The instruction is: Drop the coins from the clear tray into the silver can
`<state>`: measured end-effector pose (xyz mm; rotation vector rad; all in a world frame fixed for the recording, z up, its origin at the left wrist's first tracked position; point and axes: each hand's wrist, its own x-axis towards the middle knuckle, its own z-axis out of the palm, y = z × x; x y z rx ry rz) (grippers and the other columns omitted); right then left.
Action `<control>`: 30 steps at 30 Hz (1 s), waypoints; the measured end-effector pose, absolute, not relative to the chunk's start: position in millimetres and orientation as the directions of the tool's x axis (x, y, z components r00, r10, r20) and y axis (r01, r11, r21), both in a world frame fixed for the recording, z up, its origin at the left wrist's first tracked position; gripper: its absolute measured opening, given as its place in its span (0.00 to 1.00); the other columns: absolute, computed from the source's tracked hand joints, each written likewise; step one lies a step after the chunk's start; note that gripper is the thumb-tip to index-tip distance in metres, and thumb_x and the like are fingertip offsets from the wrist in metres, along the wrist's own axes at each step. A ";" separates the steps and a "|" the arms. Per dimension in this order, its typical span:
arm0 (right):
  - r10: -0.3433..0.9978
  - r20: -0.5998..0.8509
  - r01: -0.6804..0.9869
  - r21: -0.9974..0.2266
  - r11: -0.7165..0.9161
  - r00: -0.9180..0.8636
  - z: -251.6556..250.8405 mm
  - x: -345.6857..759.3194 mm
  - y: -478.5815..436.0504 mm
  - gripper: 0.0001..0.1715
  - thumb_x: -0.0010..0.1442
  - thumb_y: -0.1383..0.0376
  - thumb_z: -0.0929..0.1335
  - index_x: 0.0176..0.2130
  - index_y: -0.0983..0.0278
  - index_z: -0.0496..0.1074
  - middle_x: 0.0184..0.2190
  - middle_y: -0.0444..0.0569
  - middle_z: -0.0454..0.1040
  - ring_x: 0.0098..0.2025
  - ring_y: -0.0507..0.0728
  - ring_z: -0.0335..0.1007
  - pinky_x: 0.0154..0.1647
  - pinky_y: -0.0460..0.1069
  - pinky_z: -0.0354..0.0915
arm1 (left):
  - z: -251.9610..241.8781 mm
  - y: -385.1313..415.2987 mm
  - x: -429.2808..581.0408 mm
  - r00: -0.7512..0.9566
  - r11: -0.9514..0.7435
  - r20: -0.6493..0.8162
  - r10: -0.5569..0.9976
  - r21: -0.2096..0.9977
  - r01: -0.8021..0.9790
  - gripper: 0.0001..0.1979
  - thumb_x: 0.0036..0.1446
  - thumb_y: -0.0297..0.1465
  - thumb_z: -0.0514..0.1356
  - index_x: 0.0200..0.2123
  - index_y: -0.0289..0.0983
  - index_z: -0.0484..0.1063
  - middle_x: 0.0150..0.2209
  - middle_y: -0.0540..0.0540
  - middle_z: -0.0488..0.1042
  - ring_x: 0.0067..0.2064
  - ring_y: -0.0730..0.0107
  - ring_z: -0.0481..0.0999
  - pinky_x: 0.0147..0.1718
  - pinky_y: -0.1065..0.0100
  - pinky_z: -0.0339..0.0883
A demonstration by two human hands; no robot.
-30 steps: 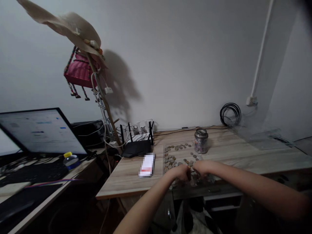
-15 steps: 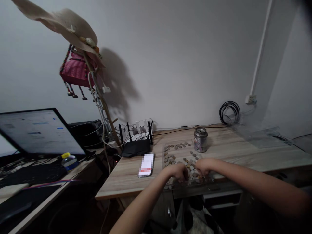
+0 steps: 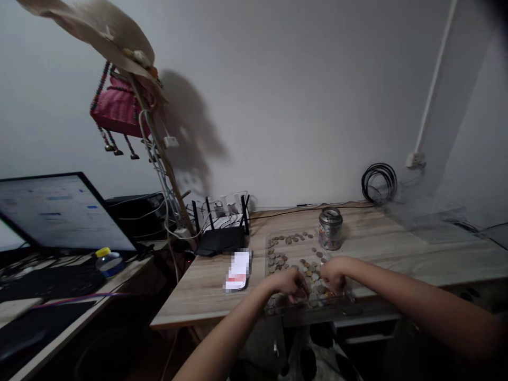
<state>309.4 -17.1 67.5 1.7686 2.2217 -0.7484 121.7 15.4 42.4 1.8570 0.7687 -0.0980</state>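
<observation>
Many coins (image 3: pixel 278 259) lie spread over a clear plastic sheet or bag (image 3: pixel 291 251) at the table's front. My left hand (image 3: pixel 291 283) is among the nearer coins, fingers curled downward; what its fingertips hold, if anything, is hidden. Just to its right, my right hand (image 3: pixel 334 274) is also closed, knuckles up, fingertips down at the coins near the sheet's right side. Its grasp cannot be made out. Behind my right hand a silvery, printed tin can (image 3: pixel 330 228) stands upright, apart from both hands.
A phone (image 3: pixel 238 270) with a lit screen lies left of the coins. Behind it stands a black router (image 3: pixel 222 239) with antennas. Coiled black cable (image 3: pixel 379 182) rests at the back right. A computer screen (image 3: pixel 59 209) and a yellow-capped bottle (image 3: pixel 109 263) occupy the left desk.
The view has shifted slightly. Both hands stay low over the coins; the left hand's fingers have shifted a little, showing more of the fingertips.
</observation>
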 end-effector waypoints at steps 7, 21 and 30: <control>0.826 -0.405 0.856 -0.491 0.165 -0.391 88.1 322.2 21.7 0.12 0.36 0.66 0.71 0.27 0.67 0.73 0.17 0.40 0.68 0.19 0.47 0.61 0.21 0.42 0.58 | 41.9 60.3 141.9 0.593 0.533 -0.499 0.632 0.835 0.135 0.02 0.47 0.25 0.59 0.27 0.32 0.67 0.20 0.54 0.67 0.20 0.84 0.64 0.21 0.81 0.60; 0.957 0.240 0.567 -0.771 0.289 -0.161 67.6 297.2 106.0 0.12 0.47 0.62 0.66 0.28 0.68 0.74 0.21 0.47 0.73 0.22 0.50 0.64 0.22 0.44 0.59 | 61.9 133.5 154.8 0.807 0.742 -0.463 0.366 0.669 0.047 0.22 0.56 0.44 0.47 0.24 0.31 0.65 0.19 0.48 0.63 0.13 0.86 0.49 0.10 0.81 0.30; 0.606 0.675 0.840 -0.542 0.020 0.421 117.6 380.8 76.3 0.16 0.49 0.53 0.65 0.30 0.60 0.75 0.27 0.48 0.74 0.29 0.54 0.66 0.26 0.46 0.54 | 58.1 132.7 139.7 0.713 0.745 -0.379 0.590 0.595 -0.300 0.07 0.51 0.28 0.53 0.30 0.29 0.67 0.21 0.46 0.67 0.16 0.83 0.59 0.11 0.81 0.42</control>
